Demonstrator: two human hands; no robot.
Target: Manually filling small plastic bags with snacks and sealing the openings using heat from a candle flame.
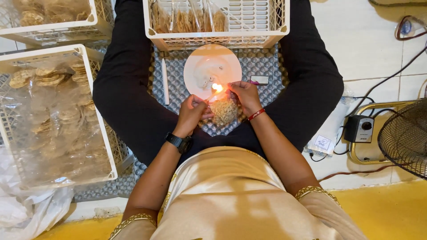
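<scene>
Two sets of fingers are closed on a clear packet of crackers [223, 111]: the left hand [192, 113] and right hand [245, 95] pinch its top edge at a flame [217, 87], just before the white plate [201, 62]. Beyond the plate, a white crate [215, 41] is seen.

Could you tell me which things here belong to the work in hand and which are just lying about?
In use:
- left hand and right hand, both holding the small clear bag of crackers
- flame at the bag's top
- white plate under the flame
- white crate with packed bags

Lying about:
- spare white candle
- small lighter
- fan
- dial box
- side crate of loose crackers
</scene>
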